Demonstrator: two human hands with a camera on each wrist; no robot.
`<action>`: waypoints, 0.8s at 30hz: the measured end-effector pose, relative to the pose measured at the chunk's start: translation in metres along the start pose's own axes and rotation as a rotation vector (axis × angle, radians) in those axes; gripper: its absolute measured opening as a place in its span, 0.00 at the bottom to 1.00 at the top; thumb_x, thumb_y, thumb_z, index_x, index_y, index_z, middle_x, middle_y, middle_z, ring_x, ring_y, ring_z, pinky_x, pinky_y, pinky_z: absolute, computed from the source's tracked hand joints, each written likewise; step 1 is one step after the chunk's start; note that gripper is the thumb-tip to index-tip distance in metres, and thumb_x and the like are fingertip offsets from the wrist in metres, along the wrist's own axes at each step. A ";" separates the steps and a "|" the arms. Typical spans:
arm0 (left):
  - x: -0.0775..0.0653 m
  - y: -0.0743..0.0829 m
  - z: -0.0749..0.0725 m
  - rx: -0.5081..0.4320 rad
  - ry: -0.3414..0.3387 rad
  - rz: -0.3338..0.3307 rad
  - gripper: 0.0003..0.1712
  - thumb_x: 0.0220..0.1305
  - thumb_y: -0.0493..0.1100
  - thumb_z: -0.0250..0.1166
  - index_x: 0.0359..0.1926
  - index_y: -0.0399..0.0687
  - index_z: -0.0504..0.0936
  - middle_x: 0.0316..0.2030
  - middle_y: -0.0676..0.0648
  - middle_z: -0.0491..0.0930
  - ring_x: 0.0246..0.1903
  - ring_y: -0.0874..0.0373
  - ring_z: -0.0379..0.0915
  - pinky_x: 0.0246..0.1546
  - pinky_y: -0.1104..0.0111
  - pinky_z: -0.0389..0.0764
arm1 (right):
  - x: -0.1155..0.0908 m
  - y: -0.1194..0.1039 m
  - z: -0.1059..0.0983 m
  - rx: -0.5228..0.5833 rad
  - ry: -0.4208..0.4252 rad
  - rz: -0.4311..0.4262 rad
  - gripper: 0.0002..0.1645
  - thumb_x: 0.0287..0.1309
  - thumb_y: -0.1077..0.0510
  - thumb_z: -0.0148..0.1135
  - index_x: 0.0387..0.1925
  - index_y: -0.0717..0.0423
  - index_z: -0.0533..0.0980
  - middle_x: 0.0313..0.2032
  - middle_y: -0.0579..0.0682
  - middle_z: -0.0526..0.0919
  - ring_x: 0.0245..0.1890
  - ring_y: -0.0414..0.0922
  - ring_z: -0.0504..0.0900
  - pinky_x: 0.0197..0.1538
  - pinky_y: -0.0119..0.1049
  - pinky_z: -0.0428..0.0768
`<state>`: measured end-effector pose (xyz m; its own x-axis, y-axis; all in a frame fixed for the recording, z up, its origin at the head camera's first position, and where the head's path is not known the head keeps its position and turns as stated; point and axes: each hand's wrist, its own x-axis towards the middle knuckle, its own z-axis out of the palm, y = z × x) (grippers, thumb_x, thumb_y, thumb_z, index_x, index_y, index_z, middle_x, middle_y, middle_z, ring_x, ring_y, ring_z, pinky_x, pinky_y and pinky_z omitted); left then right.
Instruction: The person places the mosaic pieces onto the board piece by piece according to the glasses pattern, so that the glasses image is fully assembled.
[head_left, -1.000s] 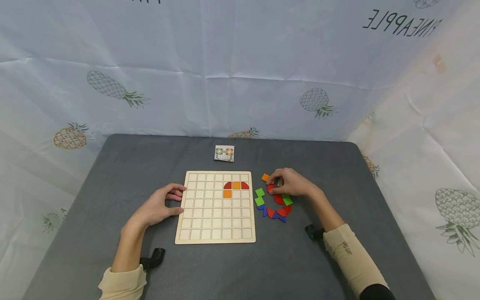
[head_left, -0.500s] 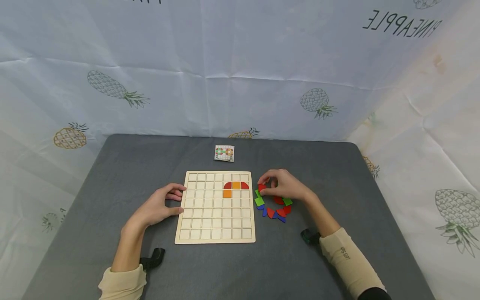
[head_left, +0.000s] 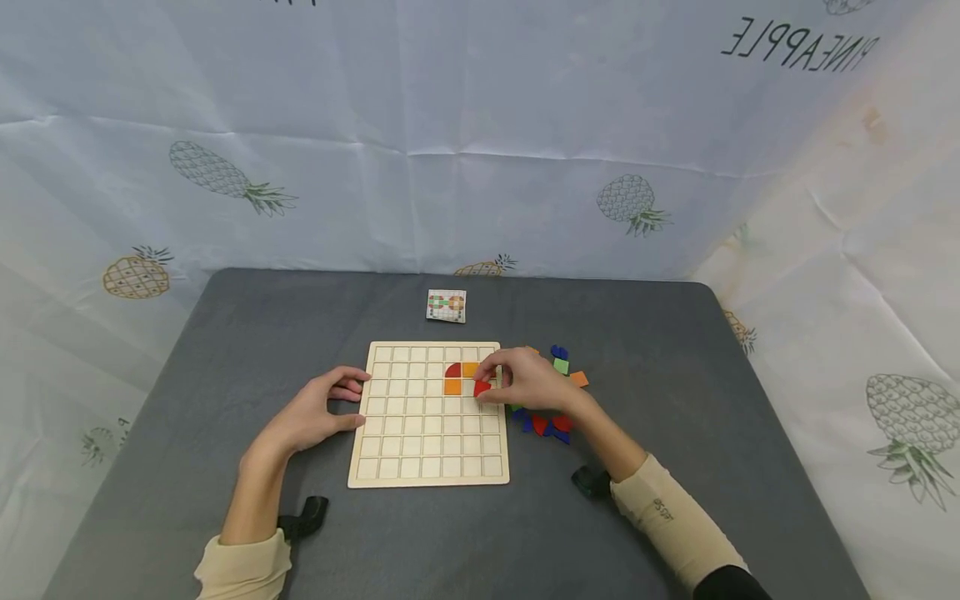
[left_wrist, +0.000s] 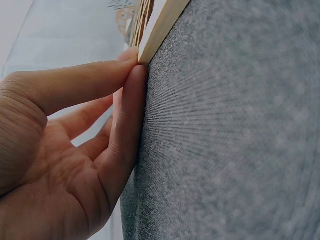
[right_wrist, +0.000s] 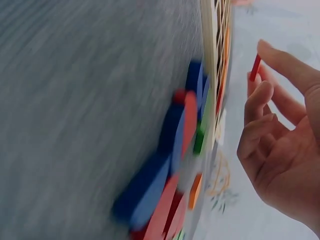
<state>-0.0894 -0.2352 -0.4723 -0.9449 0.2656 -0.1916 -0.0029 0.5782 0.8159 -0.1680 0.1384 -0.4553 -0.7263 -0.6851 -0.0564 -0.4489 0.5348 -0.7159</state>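
Fingers pinched tight, the right hand point(head_left: 528, 379) has a red piece point(head_left: 482, 388) just above the board point(head_left: 405, 433); the left hand point(head_left: 307, 412) pinches its left edge. Light, stiff, perhaps slick, I'd say: opposite edges suit best.

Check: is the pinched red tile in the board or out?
Out: the right hand pinches the red tile, visibly apart from the gridded wooden board.

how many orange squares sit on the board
2: one orange square right of the leftmost red piece, the other below that piece in the head view. The right hand may hide more.
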 end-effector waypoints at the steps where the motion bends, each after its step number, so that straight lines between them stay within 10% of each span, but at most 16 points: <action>1: 0.000 0.000 0.000 0.001 0.000 0.005 0.35 0.65 0.33 0.77 0.70 0.36 0.75 0.58 0.36 0.79 0.57 0.43 0.80 0.57 0.57 0.83 | 0.003 -0.003 0.003 -0.010 -0.006 -0.003 0.13 0.64 0.51 0.79 0.47 0.49 0.88 0.42 0.45 0.91 0.25 0.36 0.77 0.34 0.29 0.77; 24: 0.000 0.000 0.000 0.005 -0.003 0.008 0.35 0.64 0.33 0.78 0.70 0.36 0.75 0.58 0.35 0.80 0.58 0.43 0.81 0.59 0.53 0.83 | 0.030 -0.021 0.029 -0.089 -0.094 -0.003 0.10 0.61 0.51 0.81 0.39 0.48 0.87 0.34 0.43 0.89 0.31 0.33 0.81 0.39 0.28 0.79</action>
<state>-0.0893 -0.2354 -0.4717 -0.9439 0.2727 -0.1863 0.0067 0.5799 0.8146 -0.1655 0.0925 -0.4619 -0.6747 -0.7279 -0.1220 -0.4987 0.5715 -0.6517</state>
